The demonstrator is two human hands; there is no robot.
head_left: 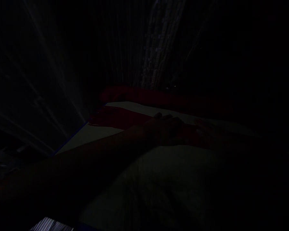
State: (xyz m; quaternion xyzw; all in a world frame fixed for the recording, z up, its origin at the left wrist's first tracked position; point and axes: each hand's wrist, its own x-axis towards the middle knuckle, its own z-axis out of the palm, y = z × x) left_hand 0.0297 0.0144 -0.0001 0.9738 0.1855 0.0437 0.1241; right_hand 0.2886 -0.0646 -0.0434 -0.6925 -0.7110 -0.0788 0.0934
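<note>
The view is very dark. A long red strip (120, 118), which looks like cloth, lies across a pale board-like surface (163, 158). My left hand (162, 126) rests palm down on the strip, its fingers stretched toward the far side. To its right, my right hand (210, 131) lies low over the same strip, fingers extended and apart; most of its outline is lost in shadow. Neither hand shows anything gripped. The strip's left end is ragged and reaches the surface's left edge.
More red material (135, 94) lies along the far side of the pale surface. A blue edge (69, 138) borders it at the left. Hanging strands or stacked strips (156, 48) show dimly behind. A pale ribbed piece (50, 225) sits at the bottom left.
</note>
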